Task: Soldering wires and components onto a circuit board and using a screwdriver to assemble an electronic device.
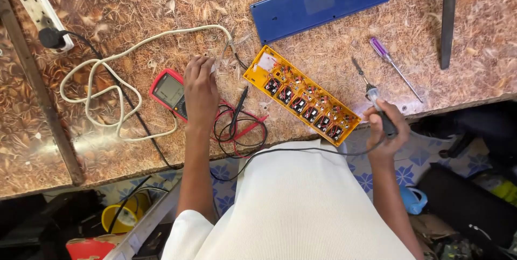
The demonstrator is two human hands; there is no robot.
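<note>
While your right hand [383, 120] grips the soldering iron [371, 95] just right of the opened yellow strip [301, 95] at table centre, your left hand [200, 85], fingers curled together, rests beside the meter [168, 92], suggesting soldering pauses for testing.

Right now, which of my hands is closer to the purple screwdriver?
Right. Your right hand, gripping the soldering iron, is just below-left of the purple screwdriver. Your left hand rests by the multimeter, far left.
</note>
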